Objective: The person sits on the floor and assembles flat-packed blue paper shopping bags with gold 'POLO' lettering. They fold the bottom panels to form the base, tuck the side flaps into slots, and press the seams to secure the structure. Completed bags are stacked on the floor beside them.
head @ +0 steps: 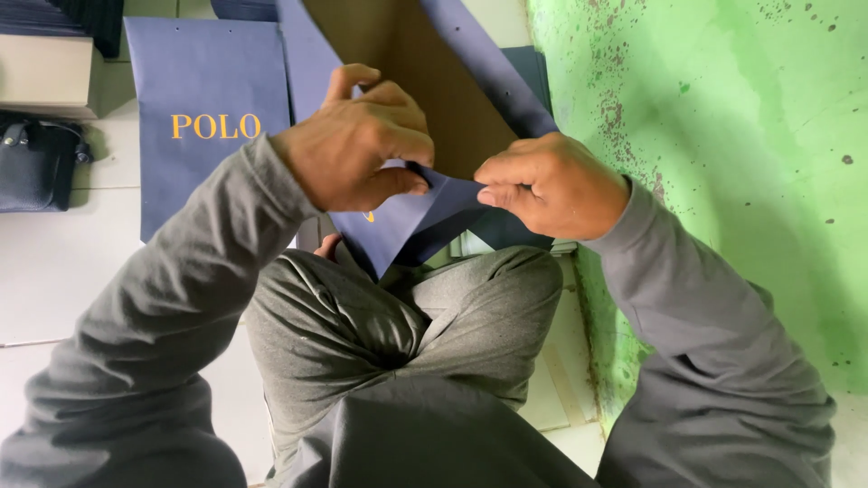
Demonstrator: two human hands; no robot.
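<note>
Both hands pinch the blue paper bag [411, 221] above the knees. Left hand [357, 140] fingers and right hand [547, 185] fingers are shut tight on its bottom fold, which lies sideways between them.

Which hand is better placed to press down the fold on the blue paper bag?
Probably the left hand: its fingers already pinch the navy paper bag at the fold's tip. The right hand grips the edge beside it.

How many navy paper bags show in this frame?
2 clearly: one bag being folded, pinched by the left hand and right hand; one flat bag on the floor at left. Dark stacks at top may hold more.
</note>
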